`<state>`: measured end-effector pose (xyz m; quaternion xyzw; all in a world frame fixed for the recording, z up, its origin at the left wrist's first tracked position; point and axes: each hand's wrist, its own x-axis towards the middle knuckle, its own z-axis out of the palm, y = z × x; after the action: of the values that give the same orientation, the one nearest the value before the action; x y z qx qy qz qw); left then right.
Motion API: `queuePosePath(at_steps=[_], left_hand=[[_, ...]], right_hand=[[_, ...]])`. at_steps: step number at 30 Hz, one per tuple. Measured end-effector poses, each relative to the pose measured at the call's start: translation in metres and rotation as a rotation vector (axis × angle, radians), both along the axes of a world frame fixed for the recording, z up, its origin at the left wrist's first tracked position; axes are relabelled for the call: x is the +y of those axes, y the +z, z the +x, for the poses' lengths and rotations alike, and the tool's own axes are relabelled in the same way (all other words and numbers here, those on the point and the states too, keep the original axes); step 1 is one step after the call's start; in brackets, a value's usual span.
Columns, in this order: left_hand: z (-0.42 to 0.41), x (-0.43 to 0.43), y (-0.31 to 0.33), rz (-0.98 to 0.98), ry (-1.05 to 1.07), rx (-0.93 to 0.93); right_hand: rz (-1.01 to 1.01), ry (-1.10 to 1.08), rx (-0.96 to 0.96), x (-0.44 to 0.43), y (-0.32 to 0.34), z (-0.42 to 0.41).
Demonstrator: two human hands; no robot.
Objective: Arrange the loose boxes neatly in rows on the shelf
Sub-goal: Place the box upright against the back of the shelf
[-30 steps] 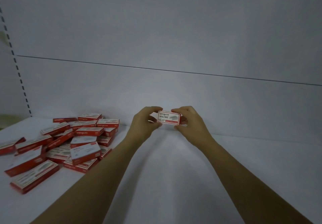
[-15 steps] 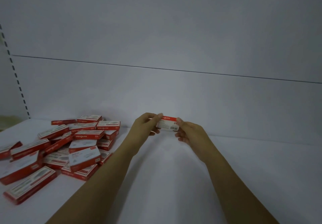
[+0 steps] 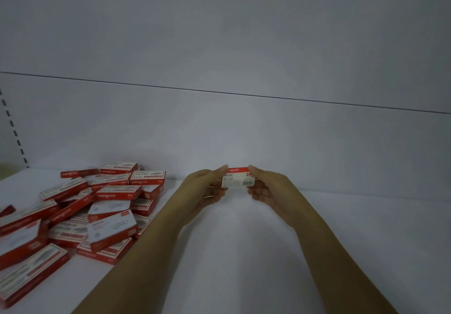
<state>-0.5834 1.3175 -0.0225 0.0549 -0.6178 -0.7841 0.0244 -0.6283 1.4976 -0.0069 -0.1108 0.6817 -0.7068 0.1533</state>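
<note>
A small red and white box (image 3: 238, 178) is held between both hands above the white shelf (image 3: 244, 252), close to the back wall. My left hand (image 3: 207, 188) pinches its left end and my right hand (image 3: 267, 188) pinches its right end. The box is tilted so that its white barcode face and its red upper edge face me. A loose heap of several matching red and white boxes (image 3: 97, 208) lies on the shelf to the left, some stacked crookedly over others.
The grey back panel (image 3: 244, 130) rises right behind the held box, with a horizontal seam across it. A slotted upright (image 3: 14, 130) stands at the far left. Bare shelf surface lies under and to the right of my arms.
The box has been turned in my hands from its front label facing me to its barcode face and red edge showing. Both hands stay near the back wall.
</note>
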Motion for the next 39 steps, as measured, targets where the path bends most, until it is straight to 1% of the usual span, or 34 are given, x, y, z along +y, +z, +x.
queuePosePath(at_steps=[2,4,8,10,14,17,19,22,27,32,35,37,39], left_hand=[[0.000,-0.003,-0.002,0.081,-0.050,0.067],[0.000,-0.002,-0.004,0.113,-0.072,0.129],[0.001,0.005,-0.005,-0.028,-0.056,0.244],[0.001,0.007,-0.007,-0.025,-0.068,0.284],[-0.001,0.007,-0.013,-0.008,-0.107,0.325],[-0.002,0.006,-0.014,-0.085,-0.075,0.324],[-0.002,0.005,-0.011,-0.147,-0.009,0.327],[0.002,0.004,-0.003,-0.150,0.082,0.358],[0.016,0.011,0.012,-0.240,0.073,0.415],[0.028,0.021,0.023,-0.428,0.076,0.478],[0.029,0.022,0.022,-0.581,0.103,0.533],[0.029,0.021,0.020,-0.671,0.155,0.574],[0.029,0.022,0.017,-0.746,0.259,0.647]], right_hand=[[-0.096,-0.007,0.083,0.003,0.002,0.000],[-0.105,-0.029,0.214,0.005,0.006,0.003],[-0.036,0.037,0.469,-0.003,0.015,0.019],[0.029,0.055,0.547,-0.011,0.016,0.027],[0.149,0.053,0.643,-0.019,0.013,0.035],[0.164,0.056,0.661,-0.019,0.012,0.033],[0.139,0.044,0.654,-0.012,0.015,0.029],[0.086,0.010,0.591,0.005,0.016,0.020],[0.140,-0.008,0.495,0.022,0.005,0.012],[0.197,0.015,0.398,0.014,-0.006,0.010],[0.162,-0.004,0.380,0.010,-0.009,0.011],[0.159,-0.039,0.413,0.009,-0.006,0.013],[0.154,-0.092,0.489,0.007,-0.002,0.017]])
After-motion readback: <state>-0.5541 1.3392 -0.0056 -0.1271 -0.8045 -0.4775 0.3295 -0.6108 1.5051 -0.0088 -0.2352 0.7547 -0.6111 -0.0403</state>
